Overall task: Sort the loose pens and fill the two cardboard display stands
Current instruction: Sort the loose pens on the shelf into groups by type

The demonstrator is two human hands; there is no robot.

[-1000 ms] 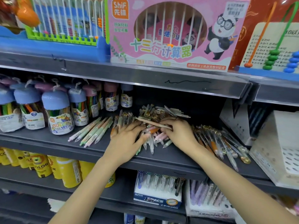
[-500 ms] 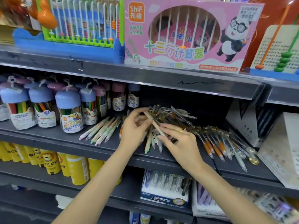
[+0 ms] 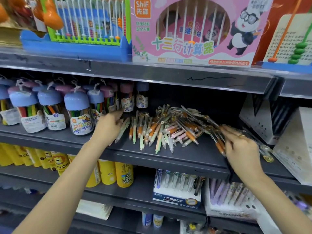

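On the far left of the dark shelf (image 3: 168, 159) stand the jars (image 3: 78, 114) of coloured pencils with blue and pink domed lids, packed in rows toward the back.

Just right of the jars, the left hand (image 3: 108, 127) lies over the left end of the pens, fingers pointing toward the back of the shelf. Several pale pens (image 3: 122, 130) show from under its fingers on the right side. The frame is blurred here; whether the fingers grip these pens or only rest on them cannot be determined.

The main pile of loose pens (image 3: 165, 130) lies on the middle of the shelf, between the 2 hands. Pale green, pink, peach and orange-gripped barrels cross one another, tips mostly toward the shelf's front edge, gold ornamental caps toward the back.

The right hand (image 3: 239, 149) is at the right end of the pile, a ring on 1 finger. Its fingers curl around a bundle of clear pens (image 3: 220, 141) with orange grips, whose tips point down and forward past the thumb side.

At the far right stand 2 cardboard display stands: a dark-faced stand (image 3: 263, 122) further back and a white stand (image 3: 295, 146) nearer, both well apart from the main pile.

Above, a pink abacus box (image 3: 194, 31) sits on the upper shelf. Below, a blue box of pens (image 3: 177, 195) stands on the lower shelf.
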